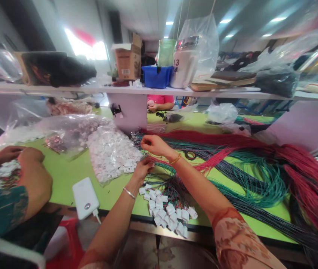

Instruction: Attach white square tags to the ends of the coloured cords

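Observation:
My left hand (pixel 144 169), with a bracelet at the wrist, is closed in a pinch beside the bag of white connectors. A small white connector (pixel 153 164) shows at its fingertips. My right hand (pixel 155 145) is just above and beyond it, fingers curled together near the wire ends; whatever they hold is too small to make out. Long red wires (pixel 220 140), green wires (pixel 255 179) and black wires (pixel 240 173) run from there to the right. Below my hands, wires with white connectors on their ends (pixel 167 211) lie heaped at the table's front edge.
An open plastic bag of white connectors (pixel 111 149) lies left of my hands. A white power bank (pixel 85 198) with a cable sits near the front edge. Another person's arm (pixel 37 179) is at the left. A tape roll (pixel 190 155) lies among wires; a shelf (pixel 159 91) crosses above.

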Tool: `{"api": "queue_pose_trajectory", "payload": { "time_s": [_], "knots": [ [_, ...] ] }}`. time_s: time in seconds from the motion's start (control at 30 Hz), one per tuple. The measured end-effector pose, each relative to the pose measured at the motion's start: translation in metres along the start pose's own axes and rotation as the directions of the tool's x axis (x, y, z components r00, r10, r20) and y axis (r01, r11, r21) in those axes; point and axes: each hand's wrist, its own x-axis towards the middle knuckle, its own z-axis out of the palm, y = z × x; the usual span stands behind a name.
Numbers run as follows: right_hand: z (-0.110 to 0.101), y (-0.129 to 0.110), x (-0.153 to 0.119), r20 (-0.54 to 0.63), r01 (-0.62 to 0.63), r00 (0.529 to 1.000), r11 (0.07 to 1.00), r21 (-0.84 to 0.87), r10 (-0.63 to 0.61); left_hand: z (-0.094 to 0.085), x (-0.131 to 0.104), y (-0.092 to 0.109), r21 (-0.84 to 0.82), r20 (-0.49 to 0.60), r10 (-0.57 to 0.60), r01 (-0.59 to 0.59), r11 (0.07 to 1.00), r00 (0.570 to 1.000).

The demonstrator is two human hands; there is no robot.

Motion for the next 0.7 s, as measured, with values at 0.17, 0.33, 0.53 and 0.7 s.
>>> {"api": "queue_pose_trajectory", "payload": {
  "time_s": [0.17, 0.33, 0.53, 0.7],
  "knots": [
    [-0.003, 0.0, -0.033, -0.002, -0.065, 0.998, 0.982, 0.175, 0.066, 0.003, -0.003, 0.001, -0.077, 0.011, 0.026, -0.026, 0.997, 1.0],
    [0.003, 0.03, -0.071, -0.101, -0.28, 0.946, 0.934, 0.224, 0.308, 0.002, -0.003, 0.001, -0.169, 0.039, 0.006, 0.001, 0.986, 0.999],
    [0.022, 0.056, -0.094, -0.2, -0.302, 0.91, 0.911, 0.281, 0.364, 0.002, -0.001, -0.002, -0.228, 0.08, -0.036, 0.054, 0.972, 0.996],
    [0.028, 0.061, -0.1, -0.181, -0.302, 0.917, 0.915, 0.269, 0.356, 0.003, -0.002, -0.003, -0.245, 0.079, -0.041, 0.059, 0.968, 0.996]
  ]
}}
